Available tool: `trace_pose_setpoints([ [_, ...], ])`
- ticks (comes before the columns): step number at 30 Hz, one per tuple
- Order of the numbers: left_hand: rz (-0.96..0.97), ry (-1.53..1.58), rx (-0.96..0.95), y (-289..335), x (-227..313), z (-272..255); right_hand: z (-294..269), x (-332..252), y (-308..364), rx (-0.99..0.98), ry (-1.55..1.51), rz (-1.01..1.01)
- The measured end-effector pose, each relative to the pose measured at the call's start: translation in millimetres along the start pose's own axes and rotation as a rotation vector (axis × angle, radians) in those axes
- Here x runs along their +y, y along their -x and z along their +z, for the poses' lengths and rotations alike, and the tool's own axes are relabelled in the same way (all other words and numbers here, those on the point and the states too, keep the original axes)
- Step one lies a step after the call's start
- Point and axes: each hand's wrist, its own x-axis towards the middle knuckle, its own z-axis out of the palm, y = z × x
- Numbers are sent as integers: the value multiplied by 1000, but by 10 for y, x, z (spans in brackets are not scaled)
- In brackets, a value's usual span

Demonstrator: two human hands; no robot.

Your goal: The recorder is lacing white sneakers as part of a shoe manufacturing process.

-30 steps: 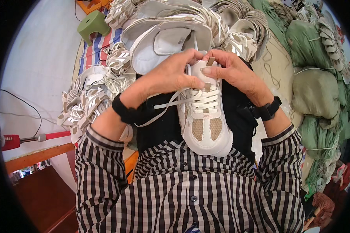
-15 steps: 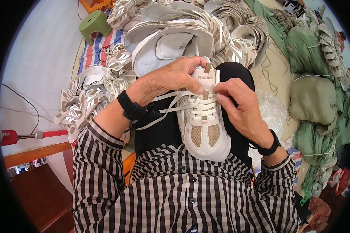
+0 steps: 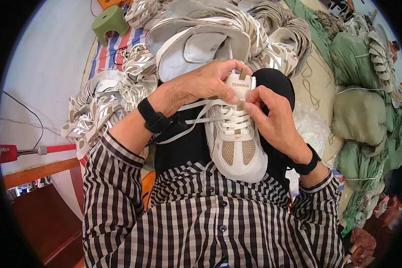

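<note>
A white and beige sneaker [image 3: 240,156] lies across my lap with its toe toward me. White laces [image 3: 236,118] cross its front, and loose lengths trail off to the left over my dark trousers. My left hand [image 3: 201,87] is closed on the top of the padded tongue [image 3: 240,85], with the thumb pressed on its front and the fingers behind, partly hidden. Thumb and forefinger of my right hand [image 3: 274,114] pinch at the small tan lace loop on the tongue. Whether a lace end is between those fingertips is hidden.
Stacked sneaker uppers [image 3: 201,47] rise beyond my knees, and more uppers with laces [image 3: 96,111] lie at the left. A green stool [image 3: 109,23] stands far left. Green bundles [image 3: 359,109] line the right side, near clear plastic [image 3: 308,127]. A red-handled tool [image 3: 9,153] juts in at left.
My right fingertips have moved left, from the tongue's right edge onto the tan loop. The left hand keeps its hold, and the sneaker has shifted slightly up and right in view.
</note>
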Motion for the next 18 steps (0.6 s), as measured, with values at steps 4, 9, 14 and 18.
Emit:
trace_pose_setpoints([
  [4, 25, 20, 0, 16, 5, 18, -74, 8, -16, -48, -210, 158],
  [9, 42, 20, 12, 12, -10, 25, -511, -20, 70, 81, -236, 430],
  [14, 34, 23, -13, -11, -10, 25, -389, -30, 162, 40, -200, 284],
  [18, 31, 52, -9, 14, -13, 27, -72, -47, 69, -4, 62, 53],
])
